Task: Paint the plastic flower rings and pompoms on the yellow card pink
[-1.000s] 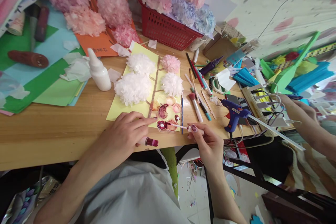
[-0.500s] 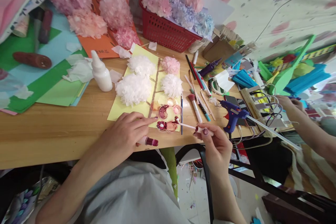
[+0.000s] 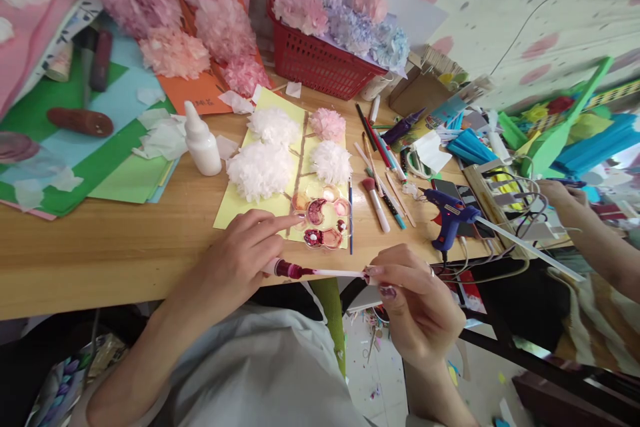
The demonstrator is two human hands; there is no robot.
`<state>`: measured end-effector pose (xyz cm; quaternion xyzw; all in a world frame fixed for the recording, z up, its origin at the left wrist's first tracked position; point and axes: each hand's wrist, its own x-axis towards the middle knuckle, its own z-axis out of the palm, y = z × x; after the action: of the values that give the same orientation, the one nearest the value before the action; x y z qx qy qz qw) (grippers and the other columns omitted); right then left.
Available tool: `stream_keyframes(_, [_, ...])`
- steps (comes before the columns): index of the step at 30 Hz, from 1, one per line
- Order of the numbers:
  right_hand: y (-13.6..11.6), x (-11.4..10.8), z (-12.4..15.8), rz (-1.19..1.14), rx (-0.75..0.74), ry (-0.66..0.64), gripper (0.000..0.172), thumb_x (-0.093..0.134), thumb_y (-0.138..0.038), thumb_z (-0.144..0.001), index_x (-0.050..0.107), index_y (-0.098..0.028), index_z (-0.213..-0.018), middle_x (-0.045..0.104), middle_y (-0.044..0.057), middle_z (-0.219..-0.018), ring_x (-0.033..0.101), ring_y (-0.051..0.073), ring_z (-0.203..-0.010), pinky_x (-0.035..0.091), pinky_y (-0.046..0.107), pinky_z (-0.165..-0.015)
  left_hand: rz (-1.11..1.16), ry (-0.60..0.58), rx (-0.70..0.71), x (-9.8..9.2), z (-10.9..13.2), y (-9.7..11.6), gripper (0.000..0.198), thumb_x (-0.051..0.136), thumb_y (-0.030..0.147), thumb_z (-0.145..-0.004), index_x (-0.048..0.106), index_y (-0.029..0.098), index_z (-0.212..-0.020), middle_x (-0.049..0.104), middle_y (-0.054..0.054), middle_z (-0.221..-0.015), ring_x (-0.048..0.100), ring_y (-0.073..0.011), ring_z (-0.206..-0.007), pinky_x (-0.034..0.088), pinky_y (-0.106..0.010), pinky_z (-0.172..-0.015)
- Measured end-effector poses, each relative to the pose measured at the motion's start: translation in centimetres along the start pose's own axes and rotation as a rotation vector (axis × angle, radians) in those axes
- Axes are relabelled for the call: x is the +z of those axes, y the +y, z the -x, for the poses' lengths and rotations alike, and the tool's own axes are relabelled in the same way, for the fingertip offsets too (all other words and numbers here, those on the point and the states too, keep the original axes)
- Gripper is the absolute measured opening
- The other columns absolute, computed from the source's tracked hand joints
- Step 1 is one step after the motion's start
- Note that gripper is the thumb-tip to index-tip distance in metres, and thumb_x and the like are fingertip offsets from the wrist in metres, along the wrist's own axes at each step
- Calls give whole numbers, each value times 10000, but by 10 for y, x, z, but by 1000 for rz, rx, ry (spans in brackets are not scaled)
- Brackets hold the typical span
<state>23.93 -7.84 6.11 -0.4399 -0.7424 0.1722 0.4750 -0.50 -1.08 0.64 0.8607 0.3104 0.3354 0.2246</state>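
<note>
My left hand (image 3: 245, 253) lies at the table edge, fingers curled round a lip gloss tube (image 3: 289, 269) whose neck is smeared dark red. Its index finger stretches out to the rim of a clear flower-shaped palette (image 3: 331, 217). Several palette wells hold pink, orange and dark red colour. In my right hand (image 3: 413, 300) the cap of a lip gloss wand (image 3: 343, 273) is pinched. The wand's white stem points left, its dark red tip at the tube's mouth. Beneath the palette is a yellow sheet (image 3: 226, 211) bearing white paper flowers (image 3: 261, 170) and a pink paper flower (image 3: 328, 124).
A white squeeze bottle (image 3: 203, 143) stands left of the sheet. Rightward lie a makeup brush (image 3: 376, 205), pens, and a blue glue gun (image 3: 447, 213) near a power strip with cables. A red basket (image 3: 320, 63) stands behind. Another person's arm (image 3: 590, 223) reaches in from the right.
The wand has moved from the palette's right wells down and left to the tube's mouth. My left hand still holds the tube. The view has shifted slightly.
</note>
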Motion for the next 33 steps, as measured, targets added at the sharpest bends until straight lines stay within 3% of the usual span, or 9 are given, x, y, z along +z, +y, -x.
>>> stream_keyframes(4, [-3,1,-5,83,-73,-51,358,533,-54,-898,683,-235,-1169,689,57,-838,618,200,-735,499,351,-613,-61,6,11,-2,-2,2,294,440,-50,-879,447,209,-741,646,-83,-1297,532,-225,-1093,491,-403,-898])
stream_keyframes(7, [-9,8,-11,127,-188,-95,355,498,-27,-907,677,-187,-1168,692,77,-869,621,193,-752,508,343,-619,-123,-11,-13,-5,-6,13,263,419,13,-920,469,204,-745,661,-66,-981,558,-196,-901,484,-341,-754])
stream_keyframes(9, [-12,14,-13,128,-238,-184,305,500,-50,-942,662,-162,-1175,712,90,-904,621,191,-769,520,345,-642,-175,-44,-1,-6,-7,24,286,398,50,-934,455,212,-705,569,-10,-758,502,-165,-702,416,-300,-605])
stream_keyframes(12, [-15,18,-13,103,-227,-301,204,545,-167,-990,639,-156,-1170,710,65,-831,599,177,-706,508,328,-625,-238,-83,20,-7,-7,40,314,373,52,-924,437,219,-666,465,29,-660,429,-140,-585,317,-281,-513])
stream_keyframes(18, [-17,21,-1,33,64,-1,172,492,-299,-1012,639,-217,-1047,556,1,-653,507,164,-558,374,295,-510,-287,-53,-114,-8,-8,51,322,323,-13,-849,439,228,-669,450,30,-629,450,-140,-551,251,-276,-471])
stream_keyframes(21, [-16,25,1,-14,54,-109,163,476,-269,-1008,621,-231,-1073,605,15,-712,537,171,-607,408,303,-553,-245,-110,-134,-6,-12,53,312,327,-32,-795,445,231,-676,464,29,-624,474,-146,-546,244,-282,-475])
stream_keyframes(25, [-14,28,1,-44,110,28,174,463,-236,-1009,625,-238,-1072,616,16,-729,529,169,-613,407,306,-577,-210,-218,-249,-4,-15,55,295,360,-38,-749,462,234,-701,511,22,-645,528,-161,-581,261,-294,-499])
stream_keyframes(28, [-11,31,2,-97,120,-56,141,491,-250,-1000,631,-237,-1014,589,3,-700,514,162,-609,400,295,-574,-203,-303,-260,-2,-16,56,282,388,-25,-772,487,236,-731,550,11,-683,564,-174,-622,270,-303,-514])
stream_keyframes(33, [-5,38,7,-154,262,113,178,472,-264,-1021,619,-231,-925,572,-5,-705,509,150,-612,398,288,-591,-228,-342,-317,-1,-19,58,319,381,-65,-722,487,235,-739,570,13,-706,578,-166,-636,285,-301,-536])
